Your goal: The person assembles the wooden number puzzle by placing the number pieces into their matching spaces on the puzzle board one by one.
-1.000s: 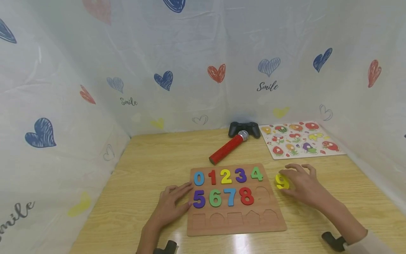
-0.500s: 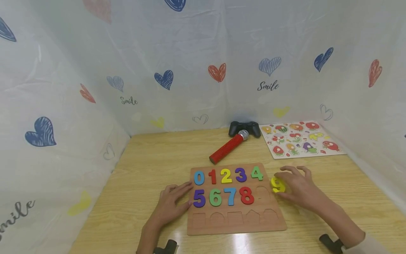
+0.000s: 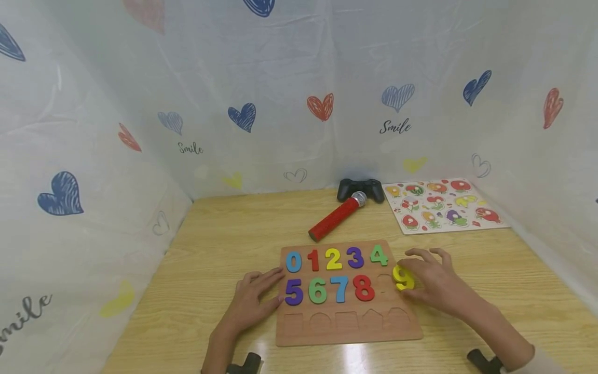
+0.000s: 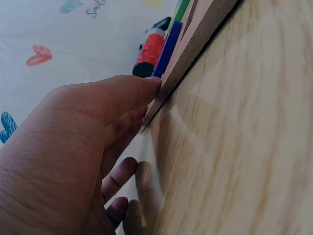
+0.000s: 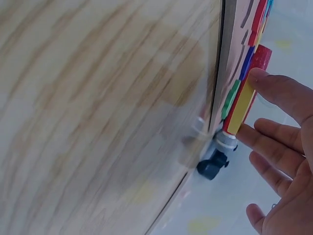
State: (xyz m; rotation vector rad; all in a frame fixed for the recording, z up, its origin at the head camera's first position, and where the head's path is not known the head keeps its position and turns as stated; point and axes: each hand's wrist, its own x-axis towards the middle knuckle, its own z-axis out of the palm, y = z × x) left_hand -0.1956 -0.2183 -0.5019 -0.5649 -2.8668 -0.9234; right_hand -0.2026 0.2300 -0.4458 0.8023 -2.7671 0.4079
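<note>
Between thumb and index finger, my right hand [image 3: 436, 283] pinches a yellow number 9 piece [image 3: 403, 278] over the right edge of a wooden number puzzle board [image 3: 350, 335]. In the right wrist view the yellow 9 [image 5: 242, 107] shows edge-on, held off the board. Beside it lies the board's 9-shaped recess, partly covered. My left hand [image 3: 252, 301] touches the board's left edge with thumb and fingertips, near the purple 5 [image 3: 294, 292]. The pieces 0 to 8 sit in the upper two rows, with the red 8 [image 3: 363, 288] nearest the recess. The bottom row shows bare shaped recesses.
Behind the board lies a red microphone [image 3: 334, 221], its head against a black game controller [image 3: 359, 190]. A fruit puzzle board [image 3: 444, 206] lies at the back right. A white curtain with hearts [image 3: 280, 150] surrounds the wooden table [image 3: 224, 228].
My right hand has carried the yellow 9 leftward, from beside the board to over its right edge. The left hand has stayed at the board's left edge.
</note>
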